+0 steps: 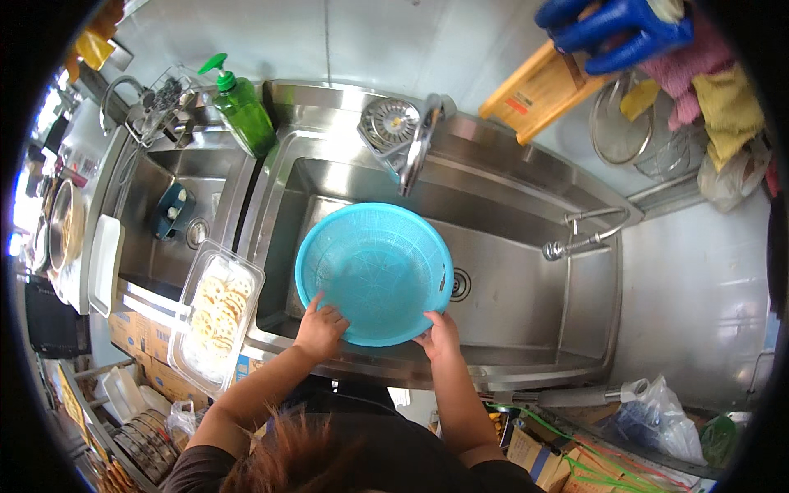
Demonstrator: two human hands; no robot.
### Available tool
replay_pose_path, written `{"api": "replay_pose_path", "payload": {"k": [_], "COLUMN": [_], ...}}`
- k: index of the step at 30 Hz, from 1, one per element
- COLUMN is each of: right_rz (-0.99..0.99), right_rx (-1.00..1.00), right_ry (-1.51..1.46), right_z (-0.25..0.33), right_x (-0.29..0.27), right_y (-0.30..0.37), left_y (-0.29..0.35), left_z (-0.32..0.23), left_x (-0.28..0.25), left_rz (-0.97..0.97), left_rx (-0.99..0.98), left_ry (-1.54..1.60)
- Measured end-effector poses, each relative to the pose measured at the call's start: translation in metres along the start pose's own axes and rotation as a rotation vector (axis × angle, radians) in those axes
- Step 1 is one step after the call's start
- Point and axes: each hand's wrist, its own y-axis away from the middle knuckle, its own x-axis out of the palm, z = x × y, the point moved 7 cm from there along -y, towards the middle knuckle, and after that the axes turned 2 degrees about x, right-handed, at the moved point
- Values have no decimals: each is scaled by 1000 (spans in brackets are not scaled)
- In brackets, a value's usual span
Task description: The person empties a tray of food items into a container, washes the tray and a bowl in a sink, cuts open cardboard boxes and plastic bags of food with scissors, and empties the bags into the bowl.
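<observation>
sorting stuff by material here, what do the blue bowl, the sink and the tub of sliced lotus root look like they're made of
Blue bowl: likely plastic, matte turquoise with moulded ribs and perforations. Sink: stainless steel by its look, brushed grey with bright reflections. Tub: clear plastic, since the slices show through its walls.

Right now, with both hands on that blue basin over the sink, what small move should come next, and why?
Probably lower the empty blue basin under the faucet: the left hand and right hand grip its near rim, the spout just beyond its far rim.
</observation>
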Motion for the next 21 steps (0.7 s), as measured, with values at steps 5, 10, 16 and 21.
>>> {"api": "replay_pose_path", "payload": {"k": [5, 10, 16, 21], "right_rz": [-31, 258, 232, 240], "right_rx": [-993, -1408, -1400, -1011], "right_ry": [664, 972, 1297, 816], "right_z": [102, 176, 179, 129], "right_x": [87, 234, 261, 226], "right_y": [6, -18, -49, -21], "left_y": [5, 15, 14, 12], "left_z": [16, 57, 88, 95], "left_x": [-16, 17, 7, 24], "left_rz": [-140, -304, -531, -504], "left_rx": [-66, -633, -730, -812], "left_ry": [383, 1338, 1649, 1636]}}
